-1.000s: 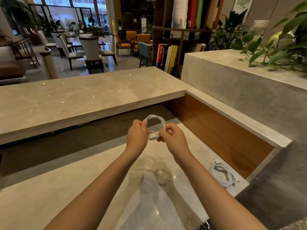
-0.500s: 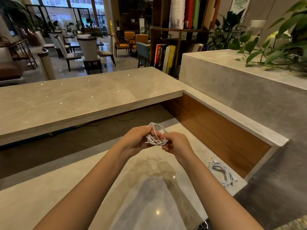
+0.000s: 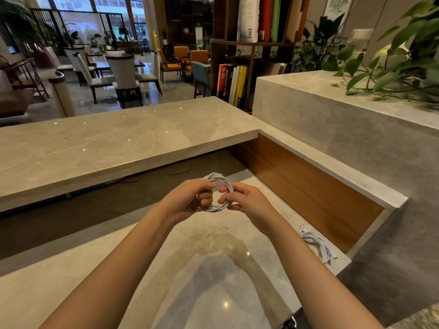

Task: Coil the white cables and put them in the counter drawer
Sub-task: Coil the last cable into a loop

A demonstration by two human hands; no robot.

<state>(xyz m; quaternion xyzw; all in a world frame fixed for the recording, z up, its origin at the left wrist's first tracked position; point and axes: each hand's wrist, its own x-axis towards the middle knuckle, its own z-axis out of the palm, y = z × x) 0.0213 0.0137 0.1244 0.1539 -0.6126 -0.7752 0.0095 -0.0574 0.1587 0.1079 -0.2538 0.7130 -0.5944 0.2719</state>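
A white cable (image 3: 219, 178) wound into a small tight ring is held above the lower marble counter (image 3: 202, 269). My left hand (image 3: 190, 198) grips the ring's left side, fingers curled through it. On the ring's right side, my right hand (image 3: 244, 198) pinches it between thumb and fingers. A second white cable (image 3: 318, 245) lies loosely bundled on the counter's right end, against the wooden panel. No drawer is in view.
A raised marble ledge (image 3: 107, 143) runs across behind the hands. A brown wooden panel (image 3: 308, 193) and a grey stone block with plants (image 3: 344, 129) close the right side. Bookshelves, chairs and tables stand further back.
The loose loops have been wound into a tighter twisted ring. Both hands have kept hold of it and turned it between them, at about the same spot above the counter.
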